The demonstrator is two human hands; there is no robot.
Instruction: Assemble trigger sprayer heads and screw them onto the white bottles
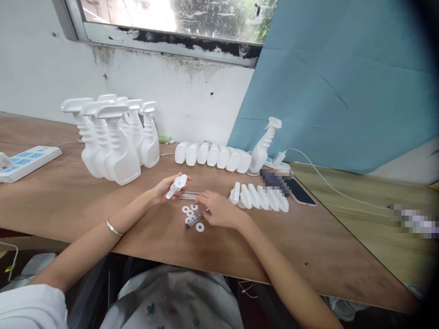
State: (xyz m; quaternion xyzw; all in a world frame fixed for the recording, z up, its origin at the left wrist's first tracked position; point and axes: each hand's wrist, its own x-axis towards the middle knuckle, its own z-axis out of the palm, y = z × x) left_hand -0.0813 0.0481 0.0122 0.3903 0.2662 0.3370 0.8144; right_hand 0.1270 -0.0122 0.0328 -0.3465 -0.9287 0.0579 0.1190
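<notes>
My left hand (164,189) is closed around a white sprayer head (179,182), its round underside turned up towards me. To its right, my right hand (219,209) reaches low over the table with bent fingers. Its fingertips are at the ends of some thin clear tubes (188,195), and whatever they pinch is hidden. Just below lie several white ring washers (200,227), some overlapping. A slim pen-like tool (194,221) with a dark end rests across the washers, its other end close under my right hand.
Several white spray bottles (118,151) stand at the left, another spray bottle (262,146) at the back right. Rows of white rounded parts (212,155) and flat white parts (264,198) lie on the brown table (164,242). A phone (302,192) and power strip (30,162) sit farther out.
</notes>
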